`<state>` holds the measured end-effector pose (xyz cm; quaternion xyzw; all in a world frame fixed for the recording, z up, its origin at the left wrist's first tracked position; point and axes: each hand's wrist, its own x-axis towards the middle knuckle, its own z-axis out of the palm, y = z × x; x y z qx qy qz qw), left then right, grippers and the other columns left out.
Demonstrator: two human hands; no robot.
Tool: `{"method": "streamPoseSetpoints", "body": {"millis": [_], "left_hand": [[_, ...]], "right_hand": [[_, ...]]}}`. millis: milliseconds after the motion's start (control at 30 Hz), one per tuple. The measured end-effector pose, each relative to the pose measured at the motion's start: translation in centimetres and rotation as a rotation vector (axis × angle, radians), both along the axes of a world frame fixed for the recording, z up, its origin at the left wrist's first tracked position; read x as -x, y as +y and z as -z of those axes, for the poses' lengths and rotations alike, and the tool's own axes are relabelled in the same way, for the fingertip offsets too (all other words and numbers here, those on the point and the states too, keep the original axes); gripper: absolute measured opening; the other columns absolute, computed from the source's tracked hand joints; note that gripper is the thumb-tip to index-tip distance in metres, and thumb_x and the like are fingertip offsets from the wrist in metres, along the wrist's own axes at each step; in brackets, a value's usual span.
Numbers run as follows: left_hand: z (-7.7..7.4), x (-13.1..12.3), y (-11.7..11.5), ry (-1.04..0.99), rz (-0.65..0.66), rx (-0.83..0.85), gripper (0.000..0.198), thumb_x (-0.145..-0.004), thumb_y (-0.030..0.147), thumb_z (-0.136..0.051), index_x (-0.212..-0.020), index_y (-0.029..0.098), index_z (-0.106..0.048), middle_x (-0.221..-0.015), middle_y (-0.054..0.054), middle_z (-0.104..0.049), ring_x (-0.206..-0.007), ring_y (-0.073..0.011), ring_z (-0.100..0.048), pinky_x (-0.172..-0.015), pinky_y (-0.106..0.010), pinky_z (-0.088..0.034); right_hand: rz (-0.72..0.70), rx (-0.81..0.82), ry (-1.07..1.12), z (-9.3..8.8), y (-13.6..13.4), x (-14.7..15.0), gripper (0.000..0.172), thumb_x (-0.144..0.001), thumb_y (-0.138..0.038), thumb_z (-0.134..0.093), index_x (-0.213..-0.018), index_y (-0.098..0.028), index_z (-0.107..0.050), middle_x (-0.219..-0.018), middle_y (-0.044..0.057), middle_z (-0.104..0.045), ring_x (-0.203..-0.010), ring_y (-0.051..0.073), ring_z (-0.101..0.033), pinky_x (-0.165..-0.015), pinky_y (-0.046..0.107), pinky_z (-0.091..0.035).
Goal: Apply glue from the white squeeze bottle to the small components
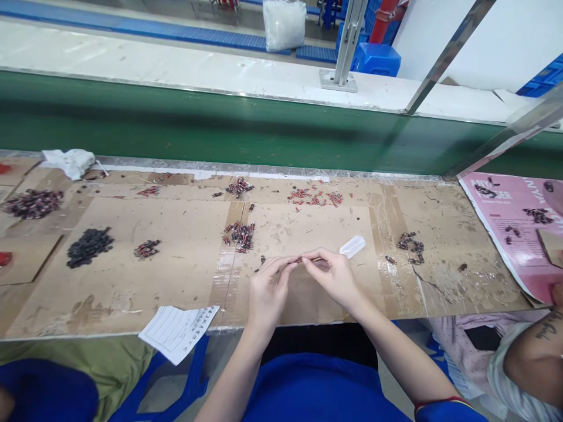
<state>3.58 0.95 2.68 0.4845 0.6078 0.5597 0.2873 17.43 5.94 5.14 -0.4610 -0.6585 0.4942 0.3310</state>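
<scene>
A small dark part [299, 259] is pinched between the fingertips of the left hand [267, 293] and right hand [335, 275], just above the cardboard surface [176, 258], near a pile [240, 234].

A long bench [132, 281] runs across the room, its top covered in brown cardboard taped down under clear film. Just behind it lies a green conveyor belt [197, 126], and past that a pale white ledge [132, 58]. A metal post [347, 44] stands bolted on that ledge, with slanted steel bars [444, 58] to the right. Blue crates [376, 58] and blue flooring [176, 29] show beyond, under even, bright light.
</scene>
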Motion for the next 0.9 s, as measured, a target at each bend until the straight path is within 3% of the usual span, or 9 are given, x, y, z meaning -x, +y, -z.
{"method": "streamPoseSetpoints", "body": {"millis": [400, 700, 833, 900], "left_hand": [[0.1, -0.8, 0.0, -0.241, 0.022, 0.114, 0.016, -0.077, 0.031, -0.069, -0.086, 0.019, -0.074, -0.090, -0.007, -0.076, -0.086, -0.0202, -0.072, -0.085, -0.034, -0.058], [0.1, -1.7, 0.7, -0.340, 0.073, 0.127, 0.015, -0.077, 0.029, -0.067, -0.086, 0.017, -0.071, -0.086, -0.006, -0.074, -0.085, -0.0187, -0.070, -0.083, -0.031, -0.056], [-0.1, -3.6, 0.9, -0.304, 0.213, 0.131, 0.013, -0.084, 0.027, -0.060, -0.090, 0.017, -0.067, -0.090, -0.007, -0.073, -0.090, -0.0190, -0.069, -0.086, -0.032, -0.055], [-0.4, -4.5, 1.0, -0.221, 0.340, 0.117, 0.021, -0.086, 0.028, -0.059, -0.103, 0.018, -0.062, -0.102, -0.008, -0.071, -0.100, -0.0202, -0.067, -0.092, -0.034, -0.053]], "right_hand": [[-0.013, -0.452, -0.090, 0.2, 0.1, -0.7, 0.010, -0.086, -0.017, -0.059, -0.082, -0.020, -0.068, -0.084, 0.006, -0.075, -0.079, 0.018, -0.072, -0.075, 0.030, -0.059], [-0.008, -0.582, -0.120, -0.2, 0.0, -1.3, 0.010, -0.087, -0.014, -0.058, -0.086, -0.020, -0.067, -0.082, 0.005, -0.075, -0.077, 0.017, -0.071, -0.073, 0.029, -0.059], [0.091, -0.569, -0.148, -0.6, -0.8, -3.1, 0.012, -0.085, -0.015, -0.060, -0.091, -0.021, -0.069, -0.083, 0.004, -0.075, -0.074, 0.017, -0.070, -0.071, 0.030, -0.059], [0.164, -0.507, -0.166, -0.6, -1.0, -4.7, 0.012, -0.084, -0.017, -0.061, -0.091, -0.021, -0.070, -0.085, 0.005, -0.075, -0.074, 0.017, -0.071, -0.071, 0.030, -0.059]]}}
